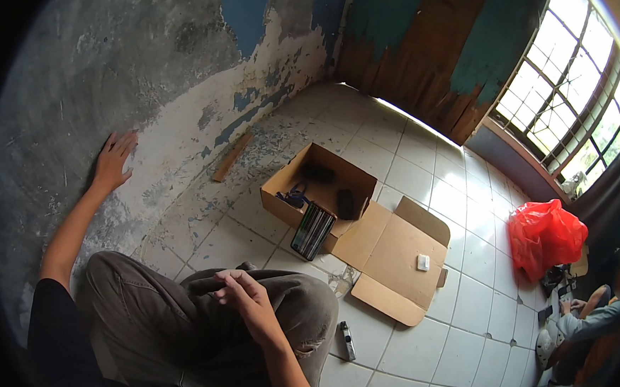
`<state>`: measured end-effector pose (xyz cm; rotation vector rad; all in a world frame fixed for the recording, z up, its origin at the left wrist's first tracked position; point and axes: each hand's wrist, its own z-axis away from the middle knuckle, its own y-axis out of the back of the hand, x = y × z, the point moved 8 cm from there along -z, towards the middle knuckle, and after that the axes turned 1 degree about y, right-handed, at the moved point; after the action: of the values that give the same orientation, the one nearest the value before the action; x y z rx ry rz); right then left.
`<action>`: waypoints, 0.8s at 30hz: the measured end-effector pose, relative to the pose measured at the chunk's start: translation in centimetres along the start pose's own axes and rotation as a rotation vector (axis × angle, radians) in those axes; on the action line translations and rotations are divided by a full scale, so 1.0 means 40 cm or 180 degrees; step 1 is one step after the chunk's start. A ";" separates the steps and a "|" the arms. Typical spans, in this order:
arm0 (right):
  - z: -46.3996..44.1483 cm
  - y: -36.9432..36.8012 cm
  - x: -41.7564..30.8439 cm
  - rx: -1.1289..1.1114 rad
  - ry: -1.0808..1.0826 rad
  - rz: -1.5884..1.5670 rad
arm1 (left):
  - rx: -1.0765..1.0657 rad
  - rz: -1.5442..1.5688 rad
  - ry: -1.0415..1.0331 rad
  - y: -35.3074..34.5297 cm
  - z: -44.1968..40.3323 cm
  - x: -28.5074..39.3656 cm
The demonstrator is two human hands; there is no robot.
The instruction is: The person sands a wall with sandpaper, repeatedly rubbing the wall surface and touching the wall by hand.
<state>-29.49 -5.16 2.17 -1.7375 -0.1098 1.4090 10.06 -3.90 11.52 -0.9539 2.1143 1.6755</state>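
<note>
My left hand point(115, 159) lies flat against the grey, peeling wall point(169, 64), its fingers spread and nothing in it. Above my lap hangs my right hand point(248, 294), with its fingers loosely bent and partly apart. I see no object clearly held there; the dark shape beside its fingertips blends with my trousers point(146, 318). In front of my knees is an open cardboard box point(280, 209) with dark items inside. A stack of thin cases point(313, 231) leans at its near side. A small black-and-silver object point(348, 340) lies by my right knee.
The box's unfolded lid point(399, 252) spreads over the tiled floor point(413, 356), with a small white item point(423, 262) on it. A brown strip point(233, 157) and paint flakes lie along the wall. Right are a red plastic bag point(547, 236) and a seated person point(589, 328).
</note>
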 end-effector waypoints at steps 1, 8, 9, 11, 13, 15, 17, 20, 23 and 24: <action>0.000 -0.001 0.000 0.0013 0.0006 0.0011 | -0.0002 0.0003 0.0008 0.013 0.013 0.001; -0.010 0.007 0.013 0.0155 0.0012 0.0185 | 0.0196 0.0209 -0.0299 0.056 0.045 -0.036; -0.012 0.005 0.012 0.0172 0.0003 0.0225 | 0.0074 0.0578 -0.0307 0.088 0.047 -0.038; -0.010 0.003 0.006 0.0254 -0.0001 0.0332 | 0.0357 0.0699 -0.0392 0.174 0.055 -0.018; -0.008 0.000 0.002 0.0236 0.0012 0.0364 | 0.0651 0.0820 -0.0432 0.235 0.065 -0.004; -0.011 0.000 0.008 0.0188 0.0014 0.0381 | 0.0838 0.1012 -0.0343 0.274 0.078 -0.004; -0.009 -0.005 0.006 0.0155 0.0016 0.0394 | 0.0943 0.0998 -0.0375 0.303 0.095 0.006; -0.006 -0.006 0.005 0.0212 -0.0046 0.0426 | 0.0850 0.1260 -0.0066 0.283 0.120 -0.010; -0.008 -0.004 0.007 0.0234 0.0030 0.0562 | 0.0480 0.0927 0.0207 0.312 0.135 -0.018; -0.005 -0.007 0.005 0.0296 0.0008 0.0520 | 0.0413 0.0872 0.0275 0.313 0.145 -0.032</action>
<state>-29.12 -4.98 2.19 -1.7024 0.0999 1.5047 1.91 3.33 20.05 -0.7378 2.4721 1.6161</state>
